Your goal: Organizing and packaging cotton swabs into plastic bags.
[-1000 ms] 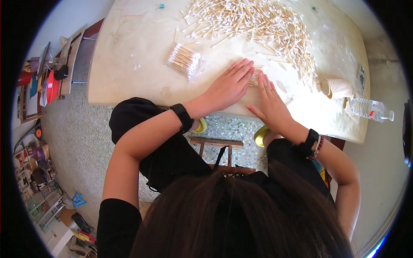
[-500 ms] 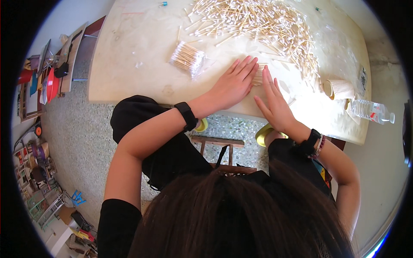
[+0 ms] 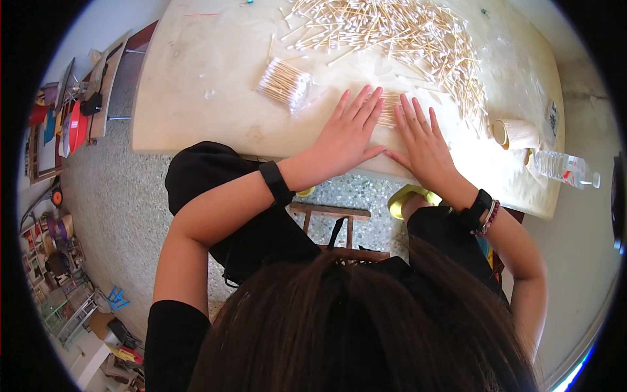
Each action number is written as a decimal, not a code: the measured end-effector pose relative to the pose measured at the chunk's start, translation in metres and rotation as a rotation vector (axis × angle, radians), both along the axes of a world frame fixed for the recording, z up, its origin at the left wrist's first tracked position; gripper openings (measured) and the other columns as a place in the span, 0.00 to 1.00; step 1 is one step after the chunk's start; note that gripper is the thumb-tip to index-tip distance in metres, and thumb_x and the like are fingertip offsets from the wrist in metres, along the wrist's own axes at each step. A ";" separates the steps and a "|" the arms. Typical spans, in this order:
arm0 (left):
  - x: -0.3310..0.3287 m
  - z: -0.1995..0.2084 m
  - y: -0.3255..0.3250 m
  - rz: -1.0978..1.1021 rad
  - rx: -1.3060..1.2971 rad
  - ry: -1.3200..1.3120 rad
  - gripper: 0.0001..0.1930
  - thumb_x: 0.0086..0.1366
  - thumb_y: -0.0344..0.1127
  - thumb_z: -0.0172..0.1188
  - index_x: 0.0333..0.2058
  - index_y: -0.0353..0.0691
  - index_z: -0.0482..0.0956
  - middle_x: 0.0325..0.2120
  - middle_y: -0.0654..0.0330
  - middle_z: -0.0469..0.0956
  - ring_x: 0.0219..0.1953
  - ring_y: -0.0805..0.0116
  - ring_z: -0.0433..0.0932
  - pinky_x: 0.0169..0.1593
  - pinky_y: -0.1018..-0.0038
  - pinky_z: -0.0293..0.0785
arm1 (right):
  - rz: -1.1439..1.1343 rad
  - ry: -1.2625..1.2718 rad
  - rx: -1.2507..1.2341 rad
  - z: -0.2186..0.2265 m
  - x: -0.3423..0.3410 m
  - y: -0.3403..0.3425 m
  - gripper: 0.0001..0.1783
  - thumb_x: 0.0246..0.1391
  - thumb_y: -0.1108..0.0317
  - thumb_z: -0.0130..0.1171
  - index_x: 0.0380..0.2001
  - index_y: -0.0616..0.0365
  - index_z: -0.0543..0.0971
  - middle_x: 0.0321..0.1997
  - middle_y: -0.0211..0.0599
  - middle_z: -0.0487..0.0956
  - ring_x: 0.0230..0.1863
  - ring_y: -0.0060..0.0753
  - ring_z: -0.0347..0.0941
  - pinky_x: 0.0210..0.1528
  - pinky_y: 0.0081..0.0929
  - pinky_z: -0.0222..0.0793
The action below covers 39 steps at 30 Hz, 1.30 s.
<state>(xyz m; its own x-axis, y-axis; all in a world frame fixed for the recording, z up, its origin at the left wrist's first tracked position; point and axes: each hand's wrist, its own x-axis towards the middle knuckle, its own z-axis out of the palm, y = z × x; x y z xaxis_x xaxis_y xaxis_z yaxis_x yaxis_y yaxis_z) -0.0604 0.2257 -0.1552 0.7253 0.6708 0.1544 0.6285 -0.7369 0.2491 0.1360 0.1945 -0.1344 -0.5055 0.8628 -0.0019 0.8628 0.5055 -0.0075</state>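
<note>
Between my two hands a small bundle of cotton swabs (image 3: 389, 110) lies on the pale table, its sticks roughly side by side. My left hand (image 3: 345, 134) rests flat at the bundle's left side, fingers outstretched. On its right side my right hand (image 3: 421, 140) lies with fingers spread, and the two thumbs nearly meet on the near side. To the left of my left hand is a clear plastic bag packed with cotton swabs (image 3: 285, 83). Beyond my hands spreads a large loose pile of cotton swabs (image 3: 398, 32).
At the table's right side are a tan paper-like roll (image 3: 516, 134) and a clear plastic bottle (image 3: 565, 168) lying down. The table's (image 3: 196, 124) near edge runs just in front of my legs. A wooden stool frame (image 3: 331, 213) stands below on the speckled floor.
My hands have moved slightly apart, the left one to the left, the right one's fingers spreading. More of the swab bundle between them shows.
</note>
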 end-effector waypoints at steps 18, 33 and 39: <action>0.009 -0.004 -0.009 0.080 -0.026 0.015 0.39 0.58 0.53 0.52 0.58 0.25 0.53 0.62 0.43 0.47 0.66 0.52 0.43 0.65 0.56 0.39 | 0.035 -0.040 -0.024 0.000 0.004 0.006 0.45 0.51 0.39 0.45 0.62 0.63 0.52 0.67 0.42 0.50 0.69 0.39 0.42 0.67 0.40 0.38; -0.017 0.022 0.006 0.251 -0.002 0.075 0.44 0.57 0.58 0.51 0.56 0.20 0.53 0.60 0.40 0.50 0.65 0.52 0.46 0.65 0.59 0.40 | -0.046 0.079 -0.050 0.013 0.032 0.029 0.44 0.54 0.44 0.46 0.61 0.69 0.49 0.67 0.51 0.47 0.69 0.46 0.39 0.67 0.40 0.38; -0.014 0.003 -0.001 0.244 -0.001 0.149 0.50 0.53 0.66 0.50 0.56 0.20 0.54 0.61 0.39 0.49 0.66 0.52 0.43 0.66 0.61 0.35 | -0.054 0.010 -0.079 -0.003 0.027 0.026 0.45 0.54 0.41 0.43 0.61 0.70 0.50 0.68 0.50 0.46 0.70 0.44 0.37 0.68 0.40 0.35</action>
<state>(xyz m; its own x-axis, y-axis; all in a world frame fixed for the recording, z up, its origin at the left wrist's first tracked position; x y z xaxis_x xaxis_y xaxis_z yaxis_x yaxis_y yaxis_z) -0.0744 0.2244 -0.1520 0.5571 0.8285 0.0575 0.8170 -0.5592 0.1408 0.1625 0.2208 -0.1375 -0.4584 0.8862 -0.0668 0.8886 0.4555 -0.0541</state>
